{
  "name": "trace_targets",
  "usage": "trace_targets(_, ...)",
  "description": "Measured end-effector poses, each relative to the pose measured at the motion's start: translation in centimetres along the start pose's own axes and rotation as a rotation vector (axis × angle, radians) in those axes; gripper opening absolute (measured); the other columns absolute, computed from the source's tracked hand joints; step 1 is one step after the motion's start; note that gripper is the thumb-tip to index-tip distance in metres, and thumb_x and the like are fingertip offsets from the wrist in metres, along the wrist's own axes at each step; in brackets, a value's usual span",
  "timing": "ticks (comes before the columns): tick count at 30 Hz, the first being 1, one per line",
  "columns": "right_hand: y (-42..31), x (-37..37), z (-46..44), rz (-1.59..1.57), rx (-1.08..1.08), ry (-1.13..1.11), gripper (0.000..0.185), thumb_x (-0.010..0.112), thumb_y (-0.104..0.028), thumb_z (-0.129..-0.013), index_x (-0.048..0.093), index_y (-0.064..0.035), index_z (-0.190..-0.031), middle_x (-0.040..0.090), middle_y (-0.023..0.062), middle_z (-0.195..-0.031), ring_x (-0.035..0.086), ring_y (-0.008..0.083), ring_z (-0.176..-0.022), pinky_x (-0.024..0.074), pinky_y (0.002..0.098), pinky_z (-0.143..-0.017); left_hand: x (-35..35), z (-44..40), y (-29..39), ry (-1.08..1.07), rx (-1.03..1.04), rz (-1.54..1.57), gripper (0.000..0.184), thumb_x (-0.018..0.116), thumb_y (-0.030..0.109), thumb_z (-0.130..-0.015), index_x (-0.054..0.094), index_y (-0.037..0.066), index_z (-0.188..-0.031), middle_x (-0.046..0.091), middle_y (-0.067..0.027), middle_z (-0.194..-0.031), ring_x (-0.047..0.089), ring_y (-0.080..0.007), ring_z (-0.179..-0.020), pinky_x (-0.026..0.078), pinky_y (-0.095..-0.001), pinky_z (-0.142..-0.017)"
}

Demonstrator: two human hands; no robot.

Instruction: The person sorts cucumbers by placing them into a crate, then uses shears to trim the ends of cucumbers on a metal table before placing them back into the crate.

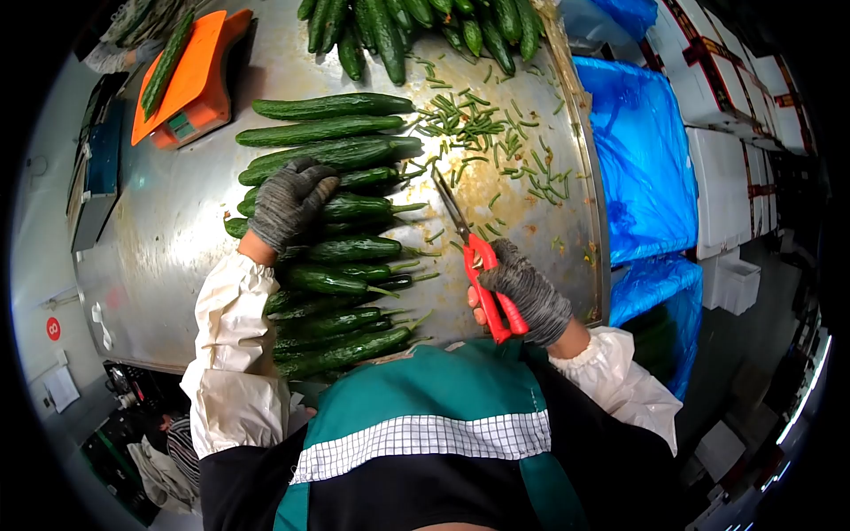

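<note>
My left hand (297, 199), in a grey knit glove, rests with curled fingers on a cucumber (363, 179) in the middle of a long row. My right hand (529, 292), gloved the same way with bare fingertips, holds red-handled scissors (478, 265). Their blades point up and left, near the stem ends of the row, and look nearly closed. Several cucumbers (332, 107) lie side by side above my left hand, and more (336, 352) lie below it, many with stems pointing right. Cut stems (474, 119) are scattered on the metal table (460, 305) beyond the blades.
An orange scale (190, 80) with one cucumber (168, 66) on it stands at the upper left. A cucumber pile (390, 35) lies at the far edge. Blue-lined containers (637, 159) and white boxes (722, 190) stand to the right. Part of another person's gloved hand (111, 57) shows at the upper left.
</note>
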State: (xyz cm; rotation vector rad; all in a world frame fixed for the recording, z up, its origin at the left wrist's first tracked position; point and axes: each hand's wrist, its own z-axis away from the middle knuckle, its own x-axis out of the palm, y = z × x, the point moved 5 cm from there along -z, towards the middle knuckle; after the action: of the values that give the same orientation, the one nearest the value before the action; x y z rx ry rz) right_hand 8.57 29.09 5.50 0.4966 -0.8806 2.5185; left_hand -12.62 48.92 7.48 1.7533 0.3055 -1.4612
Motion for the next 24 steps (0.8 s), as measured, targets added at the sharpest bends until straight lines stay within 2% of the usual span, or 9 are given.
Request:
trace_targets(2,0.5,-0.6,-0.1,-0.017,0.067,-0.071,0.029,0.050,-0.021,-0.079,0.040,-0.0046,-0.101,0.053,0.0109,-0.068,0.052,0.0178,-0.047,0.0432,0.0304,-0.040,0.3,0.4,-0.6,0.018,-0.026,0.054,0.019,0.057,0.020,-0.078,0.063,0.006,-0.089,0.056,-0.0176,-0.093,0.055,-0.0323,-0.082,0.045,-0.0377,-0.071)
trace_targets(5,0.6,-0.4,-0.9,0.007,0.104,-0.082,0.030,0.051,-0.020,-0.079,0.039,-0.0049,-0.102,0.053,0.0113,-0.068,0.054,0.0184,-0.049,0.0439,0.0305,-0.041,0.2,0.6,-0.4,0.055,-0.036,0.087,0.019,0.056,0.018,-0.079,0.063,0.005,-0.090,0.056,-0.0166,-0.092,0.055,-0.0318,-0.082,0.044,-0.0367,-0.072)
trace_targets(10,0.8,0.7,-2.9,0.172,0.081,-0.081,0.030,0.051,-0.015,-0.079,0.036,-0.0023,-0.101,0.053,0.0116,-0.062,0.053,0.0196,-0.044,0.0429,0.0331,-0.039,0.4,0.6,-0.2,0.055,-0.056,0.111,0.018,0.055,0.016,-0.079,0.063,0.005,-0.091,0.057,-0.0148,-0.090,0.054,-0.0308,-0.083,0.043,-0.0366,-0.074)
trace_targets(24,0.5,2.2,-3.5,0.200,0.035,-0.083,0.029,0.050,-0.017,-0.078,0.037,-0.0026,-0.099,0.052,0.0103,-0.064,0.052,0.0173,-0.046,0.0439,0.0301,-0.041,0.3,0.9,-0.1,0.099,-0.053,0.089,0.017,0.055,0.016,-0.079,0.063,0.006,-0.091,0.057,-0.0142,-0.090,0.053,-0.0299,-0.084,0.043,-0.0368,-0.075)
